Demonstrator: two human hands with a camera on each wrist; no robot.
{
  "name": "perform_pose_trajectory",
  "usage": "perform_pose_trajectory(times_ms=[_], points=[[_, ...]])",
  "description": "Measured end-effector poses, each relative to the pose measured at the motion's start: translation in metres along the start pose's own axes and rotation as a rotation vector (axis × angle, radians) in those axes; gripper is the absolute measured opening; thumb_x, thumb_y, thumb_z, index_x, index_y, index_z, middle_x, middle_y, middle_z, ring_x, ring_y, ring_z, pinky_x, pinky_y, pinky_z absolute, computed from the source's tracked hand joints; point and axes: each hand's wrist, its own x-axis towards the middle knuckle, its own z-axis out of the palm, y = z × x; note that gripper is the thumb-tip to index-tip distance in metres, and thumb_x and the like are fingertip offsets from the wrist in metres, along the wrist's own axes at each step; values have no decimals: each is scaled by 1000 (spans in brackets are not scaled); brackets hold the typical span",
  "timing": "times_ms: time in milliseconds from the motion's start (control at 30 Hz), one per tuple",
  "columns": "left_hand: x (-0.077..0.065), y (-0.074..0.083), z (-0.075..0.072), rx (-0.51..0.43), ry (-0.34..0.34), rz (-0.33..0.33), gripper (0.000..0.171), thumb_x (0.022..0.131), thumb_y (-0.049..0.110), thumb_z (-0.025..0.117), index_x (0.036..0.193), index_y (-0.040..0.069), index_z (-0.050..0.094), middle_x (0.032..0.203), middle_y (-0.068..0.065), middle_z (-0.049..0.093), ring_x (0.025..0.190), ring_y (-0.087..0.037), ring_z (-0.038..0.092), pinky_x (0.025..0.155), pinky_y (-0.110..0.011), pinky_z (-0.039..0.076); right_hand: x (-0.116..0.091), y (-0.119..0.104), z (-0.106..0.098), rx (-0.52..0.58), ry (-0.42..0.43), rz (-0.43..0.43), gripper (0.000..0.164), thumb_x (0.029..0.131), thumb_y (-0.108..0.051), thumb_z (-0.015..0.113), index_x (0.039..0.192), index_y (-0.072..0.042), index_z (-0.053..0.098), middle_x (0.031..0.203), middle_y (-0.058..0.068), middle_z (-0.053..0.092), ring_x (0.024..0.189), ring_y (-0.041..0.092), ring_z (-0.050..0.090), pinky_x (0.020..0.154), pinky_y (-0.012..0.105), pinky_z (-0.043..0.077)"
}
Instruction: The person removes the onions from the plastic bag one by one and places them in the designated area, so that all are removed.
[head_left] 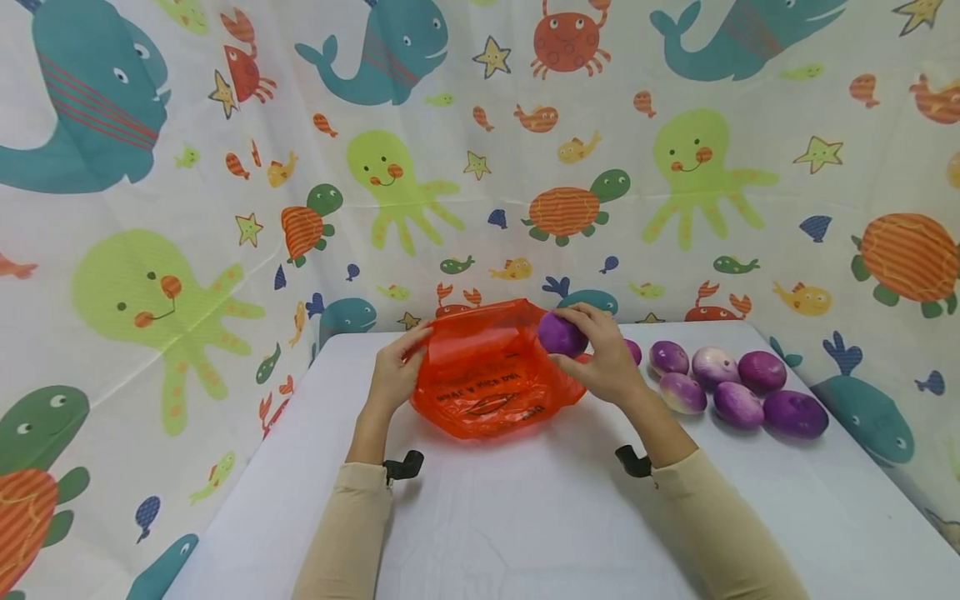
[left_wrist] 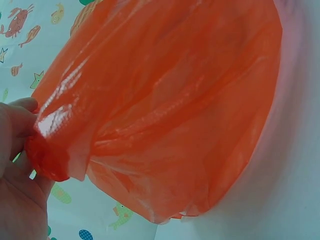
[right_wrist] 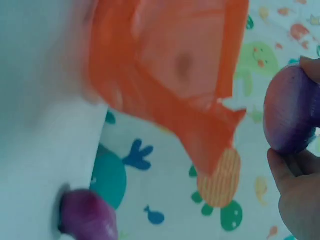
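An orange-red plastic bag (head_left: 480, 375) with dark printing stands partly spread near the back of the table. My left hand (head_left: 393, 372) grips the bag's left rim; the left wrist view shows bunched plastic (left_wrist: 55, 150) between thumb and fingers. My right hand (head_left: 611, 364) holds a round, glossy purple vegetable (head_left: 561, 335), perhaps a turnip or eggplant, at the right side of the bag's mouth. In the right wrist view, the vegetable (right_wrist: 286, 110) appears apart from the bag (right_wrist: 165, 95), with fingers and thumb around its far side. The inside of the bag is mostly hidden.
Several purple and purple-white vegetables (head_left: 738, 404) lie grouped at the table's right, one (head_left: 633, 352) partly behind my right hand. The white tabletop (head_left: 517, 517) stretches in front of the bag. A curtain (head_left: 480, 175) printed with sea animals hangs behind and at both sides.
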Motion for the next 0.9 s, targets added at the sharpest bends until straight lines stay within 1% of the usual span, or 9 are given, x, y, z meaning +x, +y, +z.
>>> perform_pose_trajectory(times_ms=[67,167,333,433,533,633,700,800,900], points=[[0,0,0,3,-3,-1,42,103,-2,55,141,11,66,154,-1,58,148,-26,48,113,-45,47,-1,7,-9,-5,22,6,65,84,-18,87,143,-16,60,144,14,56,132,36,51,95,59,60],[0,0,0,9,-5,-12,42,103,-2,55,141,12,66,154,0,58,149,-25,48,113,-46,48,-4,20,-21,-10,26,42,65,84,-15,86,143,-15,59,143,13,59,129,36,55,95,60,60],[-1,0,0,10,-6,-23,42,104,-1,56,142,12,65,154,0,57,149,-25,48,114,-46,47,-9,36,-40,-32,-16,170,66,85,-12,82,145,-13,55,144,17,57,129,40,54,98,66,56],[-1,1,0,7,-1,-16,42,104,-2,55,142,12,66,154,-1,58,149,-27,48,114,-47,47,-11,43,-53,-65,-90,286,68,89,-14,80,149,-13,49,149,19,51,132,43,50,103,68,51],[-1,2,0,12,1,-7,42,104,-3,55,142,11,65,154,-3,57,149,-29,48,114,-48,47,-15,49,-64,-90,-197,365,67,90,-15,79,150,-14,47,149,19,50,134,43,48,108,68,47],[-1,2,0,10,1,-14,42,104,-2,55,142,11,65,154,-2,57,148,-28,48,113,-47,48,-21,55,-71,-103,-305,380,65,89,-15,81,147,-15,51,145,17,52,133,42,49,109,66,47],[0,1,0,11,0,-16,41,104,-2,55,142,12,65,154,-1,57,148,-27,49,113,-46,48,-25,58,-73,-115,-365,376,64,88,-15,82,145,-16,53,144,16,53,132,42,49,107,65,49],[0,1,0,13,-2,-13,41,104,-2,55,142,11,65,154,-1,57,148,-27,49,113,-46,48,-30,63,-73,-141,-432,373,64,86,-15,84,144,-19,57,143,15,52,130,42,50,103,63,53],[0,2,1,11,-5,-12,41,104,-1,55,142,11,65,154,-1,57,148,-28,48,112,-46,48,-33,68,-71,-168,-492,353,64,84,-15,85,143,-18,60,141,17,53,127,43,53,98,63,56]])
